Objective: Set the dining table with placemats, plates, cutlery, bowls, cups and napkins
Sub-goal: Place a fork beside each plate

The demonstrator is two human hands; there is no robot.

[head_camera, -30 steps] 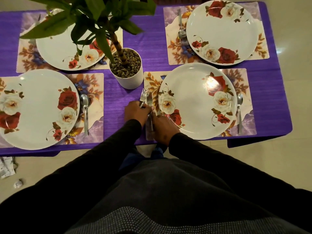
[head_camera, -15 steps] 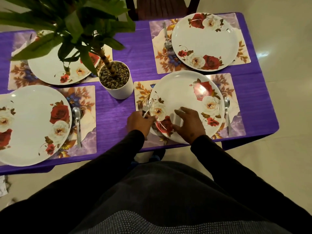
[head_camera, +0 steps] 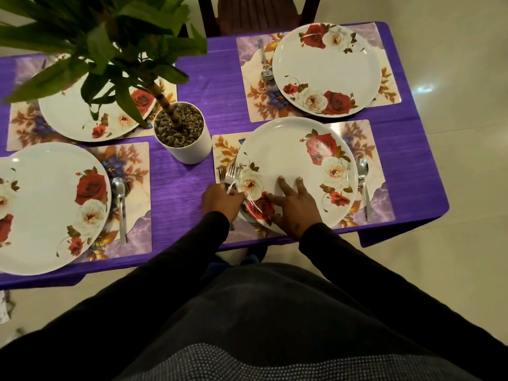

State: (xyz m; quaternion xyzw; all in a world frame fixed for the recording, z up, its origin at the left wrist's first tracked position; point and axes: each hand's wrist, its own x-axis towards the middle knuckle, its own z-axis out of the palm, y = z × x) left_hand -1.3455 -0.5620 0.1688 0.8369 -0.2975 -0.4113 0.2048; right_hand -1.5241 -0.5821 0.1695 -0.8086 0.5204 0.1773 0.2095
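Several floral placemats lie on the purple table (head_camera: 217, 89), each under a white rose-patterned plate. On the near right plate (head_camera: 286, 152) my right hand (head_camera: 294, 204) rests with fingers spread flat. My left hand (head_camera: 222, 203) grips forks (head_camera: 233, 173) at that plate's left rim, over its placemat (head_camera: 224, 149). To the right of this plate a spoon (head_camera: 363, 185) lies on the mat. Other spoons sit by the near left plate (head_camera: 41, 204) and the far right plate (head_camera: 327, 67).
A white pot (head_camera: 189, 149) with pebbles and a leafy plant stands mid-table, its leaves partly hiding the far left plate (head_camera: 71, 116). A dark chair (head_camera: 258, 15) stands at the far side. The table's near edge runs just in front of my hands.
My right hand left the forks, moved right onto the near right plate and spread flat. My left hand stays on the forks. The view shifted, so the table sits lower in frame.
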